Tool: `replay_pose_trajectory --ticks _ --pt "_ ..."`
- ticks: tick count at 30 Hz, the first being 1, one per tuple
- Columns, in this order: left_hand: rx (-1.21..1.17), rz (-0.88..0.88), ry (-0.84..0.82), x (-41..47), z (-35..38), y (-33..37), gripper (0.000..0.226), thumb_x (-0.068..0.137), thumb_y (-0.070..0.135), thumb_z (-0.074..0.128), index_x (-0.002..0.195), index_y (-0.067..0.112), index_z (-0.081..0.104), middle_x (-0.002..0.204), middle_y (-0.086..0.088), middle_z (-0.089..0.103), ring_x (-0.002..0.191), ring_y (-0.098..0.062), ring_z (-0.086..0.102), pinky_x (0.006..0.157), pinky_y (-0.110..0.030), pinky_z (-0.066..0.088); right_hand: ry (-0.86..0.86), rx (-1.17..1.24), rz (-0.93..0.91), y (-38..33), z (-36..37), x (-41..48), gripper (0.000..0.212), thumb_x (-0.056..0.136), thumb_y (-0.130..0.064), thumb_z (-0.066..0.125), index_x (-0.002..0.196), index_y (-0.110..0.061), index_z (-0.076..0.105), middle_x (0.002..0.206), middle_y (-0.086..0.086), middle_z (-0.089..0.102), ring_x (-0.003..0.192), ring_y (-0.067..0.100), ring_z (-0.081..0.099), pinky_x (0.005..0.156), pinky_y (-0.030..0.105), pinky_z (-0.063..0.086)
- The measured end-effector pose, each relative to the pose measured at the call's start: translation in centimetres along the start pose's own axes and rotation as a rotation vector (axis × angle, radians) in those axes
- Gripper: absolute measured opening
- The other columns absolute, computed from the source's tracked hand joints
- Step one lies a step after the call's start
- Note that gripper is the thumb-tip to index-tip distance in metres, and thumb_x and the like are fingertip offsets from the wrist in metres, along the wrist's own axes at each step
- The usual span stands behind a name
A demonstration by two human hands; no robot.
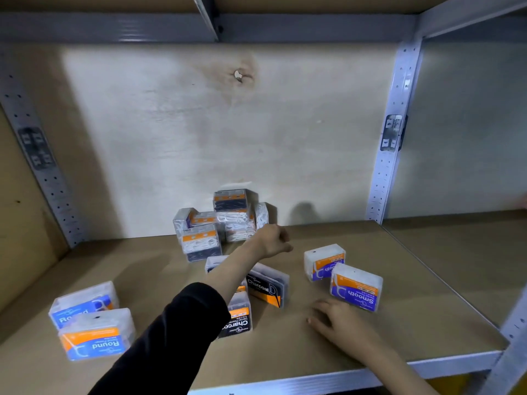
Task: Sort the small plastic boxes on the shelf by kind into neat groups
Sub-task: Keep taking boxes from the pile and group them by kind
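A jumbled pile of small clear boxes (221, 223) stands against the back wall. My left hand (273, 240) reaches to the pile's right side with its fingers curled away from the camera, and what they hold is hidden. My right hand (333, 317) lies flat on the shelf board (413, 323). Two blue Round boxes (95, 334) sit at the front left. Two black Charcoal boxes (268, 285) lie in the middle, and a third box is partly hidden under my left forearm. Two purple Smooth boxes (356, 290) stand at the right, just beyond my right hand.
Perforated metal uprights (390, 166) frame the bay on both sides, and a metal beam (313, 27) crosses overhead. The shelf's metal front edge (427, 369) runs along the bottom. A neighbouring shelf bay (462, 246) lies to the right.
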State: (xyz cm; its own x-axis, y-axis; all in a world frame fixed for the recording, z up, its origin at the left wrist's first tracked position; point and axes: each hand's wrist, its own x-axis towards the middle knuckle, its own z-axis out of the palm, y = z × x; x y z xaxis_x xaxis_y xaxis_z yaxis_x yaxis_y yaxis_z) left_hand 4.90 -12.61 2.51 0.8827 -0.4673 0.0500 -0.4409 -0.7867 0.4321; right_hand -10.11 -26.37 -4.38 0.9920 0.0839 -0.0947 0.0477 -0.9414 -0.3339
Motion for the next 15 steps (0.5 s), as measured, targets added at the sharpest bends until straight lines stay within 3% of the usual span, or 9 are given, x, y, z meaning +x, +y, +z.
replay_pose_trajectory --ticks 4,9,15 --pt "0.095 -0.008 0.067 -0.8 -2.6 -3.4 0.030 0.088 0.019 0.058 0.112 0.002 0.064 0.119 -0.015 0.066 0.113 -0.028 0.058 0.093 -0.031 0.044 0.105 -0.069 -0.058 -2.2 -2.9 1.7 0.032 0.093 -0.033 0.046 0.116 -0.016 0.060 0.121 0.002 0.060 0.108 0.015 0.057 0.088 0.027 0.046" --pt "0.191 -0.112 0.129 -2.1 -5.3 -8.5 0.033 0.088 0.016 0.056 0.119 0.006 0.060 0.125 -0.012 0.063 0.117 -0.026 0.056 0.095 -0.029 0.043 0.199 -0.004 -0.168 -6.2 -6.2 5.9 0.034 0.093 -0.024 0.048 0.122 -0.011 0.058 0.127 0.006 0.059 0.118 0.021 0.053 0.094 0.028 0.041" --pt "0.481 -0.204 0.128 -3.2 -6.0 -13.4 0.040 0.089 0.004 0.045 0.128 0.007 0.049 0.135 -0.010 0.048 0.126 -0.026 0.047 0.096 -0.037 0.044 0.270 -0.071 -0.263 -10.2 -7.0 13.5 0.030 0.089 -0.015 0.051 0.117 -0.011 0.061 0.119 0.007 0.064 0.105 0.021 0.060 0.087 0.031 0.050"
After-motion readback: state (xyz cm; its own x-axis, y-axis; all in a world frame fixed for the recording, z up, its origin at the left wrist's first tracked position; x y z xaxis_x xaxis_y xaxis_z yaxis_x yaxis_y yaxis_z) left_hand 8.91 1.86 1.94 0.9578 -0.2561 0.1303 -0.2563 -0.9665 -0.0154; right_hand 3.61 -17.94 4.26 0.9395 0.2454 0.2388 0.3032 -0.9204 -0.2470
